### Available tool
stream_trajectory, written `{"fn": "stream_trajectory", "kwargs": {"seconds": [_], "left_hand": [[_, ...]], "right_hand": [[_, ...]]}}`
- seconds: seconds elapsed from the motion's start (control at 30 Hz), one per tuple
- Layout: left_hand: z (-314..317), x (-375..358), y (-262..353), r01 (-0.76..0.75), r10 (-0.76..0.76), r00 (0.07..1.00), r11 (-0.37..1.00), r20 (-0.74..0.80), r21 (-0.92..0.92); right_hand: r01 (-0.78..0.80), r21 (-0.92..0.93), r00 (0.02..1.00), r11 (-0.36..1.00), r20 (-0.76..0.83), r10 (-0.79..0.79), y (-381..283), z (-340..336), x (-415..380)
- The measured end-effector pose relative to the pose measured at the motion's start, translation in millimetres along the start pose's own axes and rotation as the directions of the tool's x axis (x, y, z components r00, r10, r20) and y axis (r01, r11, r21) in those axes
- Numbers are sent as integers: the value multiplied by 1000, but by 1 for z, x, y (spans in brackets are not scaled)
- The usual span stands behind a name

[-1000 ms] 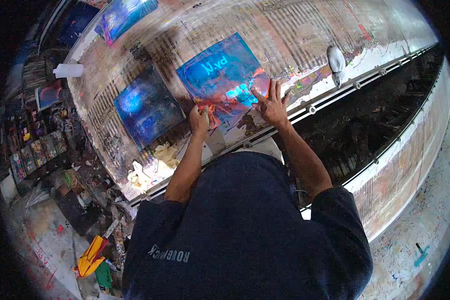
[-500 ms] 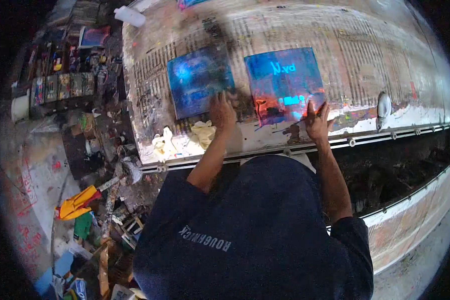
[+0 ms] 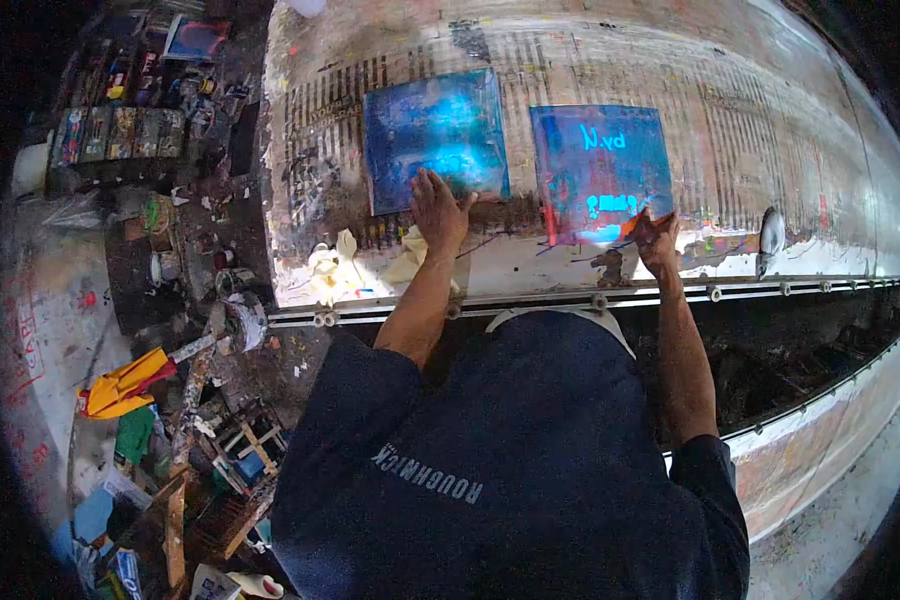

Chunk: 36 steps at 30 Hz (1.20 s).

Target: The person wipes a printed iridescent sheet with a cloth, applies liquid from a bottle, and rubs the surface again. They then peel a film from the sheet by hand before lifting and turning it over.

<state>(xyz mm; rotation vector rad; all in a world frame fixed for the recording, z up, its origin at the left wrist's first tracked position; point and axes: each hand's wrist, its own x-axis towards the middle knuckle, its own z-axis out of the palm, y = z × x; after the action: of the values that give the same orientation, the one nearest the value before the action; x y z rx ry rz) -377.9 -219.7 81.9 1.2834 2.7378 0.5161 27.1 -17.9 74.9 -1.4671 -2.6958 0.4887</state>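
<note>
Two square glossy sheets lie side by side on a paint-stained table [image 3: 720, 240]. My left hand [image 3: 440, 212] rests with outstretched fingers on the lower edge of the left, dark blue sheet [image 3: 420, 130], its thumb pointing right. The right sheet [image 3: 570, 165] is blue shading to red, with bright cyan lettering reading upside down or mirrored. At its lower right corner, my right hand [image 3: 658, 245] has its fingers bent closely together on the corner. Part of that corner is hidden by the fingers.
Crumpled cream cloths [image 3: 335, 272] lie at the table's near left. A shiny oval metal piece [image 3: 772, 240] sits right of the sheets. A rail with small rollers [image 3: 715, 293] runs along the near edge. Clutter and a yellow cloth [image 3: 128, 382] cover the left floor.
The view has shifted, so both sheets appear further right. My left hand has moved up onto the left sheet. The right hand's fingers, spread before, are now drawn together at the corner.
</note>
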Motion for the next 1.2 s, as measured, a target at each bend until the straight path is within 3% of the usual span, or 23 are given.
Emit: {"fn": "stream_trajectory", "kwargs": {"seconds": [0.1,0.2,0.23,0.3,0.33,0.37,0.43,0.47,0.5,0.57,0.6,0.67,0.73,0.8,0.83,0.87,0.9,0.97,1.0,1.03,1.07,1.1,1.2], "left_hand": [[-14,-1,10,26,-32,995,998,98,59],[-16,0,16,19,-45,981,991,191,136],[-16,1,16,8,-37,979,989,200,146],[-18,1,14,15,-41,976,993,214,121],[-22,1,12,17,-40,973,995,229,99],[-20,1,5,27,-50,971,995,234,101],[-7,3,-12,29,-30,999,997,-16,-74],[-2,5,-17,76,-76,997,997,16,-2],[2,5,-21,83,-83,996,997,27,-1],[13,5,-26,12,-64,980,963,-187,-268],[8,4,-20,16,-68,981,962,-181,-273],[-15,-1,1,34,-50,991,992,122,125],[-12,-2,9,-4,-19,987,990,160,144],[-11,-4,15,-39,8,981,986,193,161],[-10,-6,14,-44,23,985,992,170,122],[-10,-7,13,-48,35,989,995,141,86],[-11,-2,12,-51,46,994,997,101,53],[-18,5,15,-23,21,986,1000,168,11],[-19,3,8,-67,74,994,994,76,-88],[-16,14,-1,-129,127,992,976,-22,-178],[-17,40,-9,-129,121,991,977,-56,-167],[-23,67,-20,-114,103,993,964,-62,-242],[-49,187,-59,-31,-70,987,804,-146,-594]], "right_hand": [[5,-1,999,1000,47,-5,1,0,3],[287,93,957,953,-57,-283,56,45,14],[292,90,956,952,-57,-288,33,25,14],[354,-203,841,913,-359,-406,-1,-5,8],[227,152,960,962,-199,-195,10,11,15],[230,154,961,961,-189,-200,11,14,15],[171,418,985,892,-77,-153,-2,-7,14],[122,537,991,834,-16,-135,-10,-13,13],[114,537,991,836,-3,-134,-7,-6,11],[221,445,972,868,-169,-161,12,11,8],[210,569,971,795,-219,-100,-2,5,8],[65,621,995,781,-103,-1,17,16,10],[-82,654,995,752,12,98,23,23,10],[-178,878,977,445,102,189,26,27,8],[-177,876,977,449,100,190,37,35,2],[-2,574,993,819,-93,67,56,45,-5],[164,122,967,979,-216,-135,63,49,-3],[173,9,983,985,-58,-172,25,7,2],[369,-91,904,925,-195,-380,12,0,7],[283,-28,925,959,-255,-281,2,1,7],[325,-63,930,944,-161,-331,-4,-13,13],[215,-16,960,976,-179,-215,23,10,5],[-188,275,982,943,51,181,-28,-28,18]]}}
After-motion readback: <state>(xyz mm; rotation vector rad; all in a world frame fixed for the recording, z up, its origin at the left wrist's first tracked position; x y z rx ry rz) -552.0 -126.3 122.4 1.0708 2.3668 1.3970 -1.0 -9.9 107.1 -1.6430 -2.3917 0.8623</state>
